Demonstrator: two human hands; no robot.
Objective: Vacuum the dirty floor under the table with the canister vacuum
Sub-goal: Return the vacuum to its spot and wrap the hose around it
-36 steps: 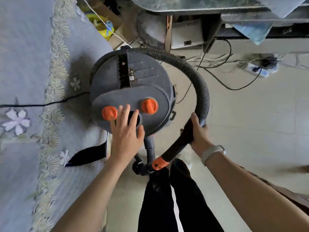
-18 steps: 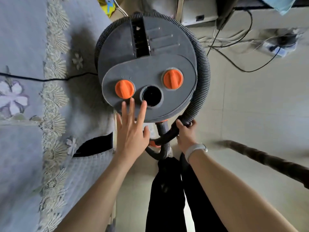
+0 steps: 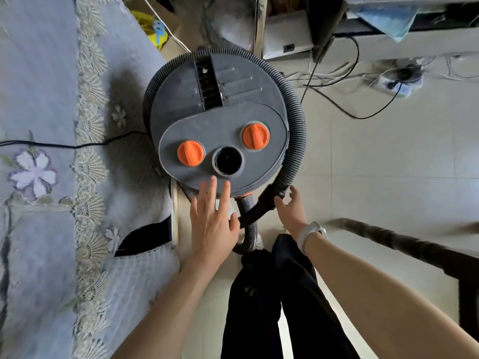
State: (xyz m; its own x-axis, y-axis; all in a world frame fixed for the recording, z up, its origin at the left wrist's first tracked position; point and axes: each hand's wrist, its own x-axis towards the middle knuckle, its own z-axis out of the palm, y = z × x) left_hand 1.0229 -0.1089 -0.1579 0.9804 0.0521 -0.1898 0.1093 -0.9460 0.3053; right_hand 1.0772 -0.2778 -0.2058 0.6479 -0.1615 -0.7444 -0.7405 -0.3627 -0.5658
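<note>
a round grey plastic canister vacuum [image 3: 220,120] is standing on the pale tiled floor [image 3: 388,161], just beside a bed covered in a lilac floral lace-edged bedspread [image 3: 46,151]. two orange ribbed knobs, one nearer the bed [image 3: 191,153] and one farther from it [image 3: 256,136], are sitting on its lid, with a dark round opening [image 3: 227,161] between them. a grey ribbed hose [image 3: 295,120] is curling around the far and right sides of the canister and is ending in a black curved hose handle [image 3: 261,206] at the near edge.

the left hand [image 3: 211,224] is lying flat over the near rim of the lid, its fingers [image 3: 213,187] straight and released, the tips touching the grey surface just below the opening. the right hand [image 3: 291,211], wearing a white wristband [image 3: 309,234], is sitting right beside the black handle, its fingers loosely spread and grasping nothing; i cannot tell whether they are touching it. black trouser legs [image 3: 272,294] are showing below. dark cables [image 3: 337,81] are trailing across the floor toward a white power strip [image 3: 396,82].
</note>
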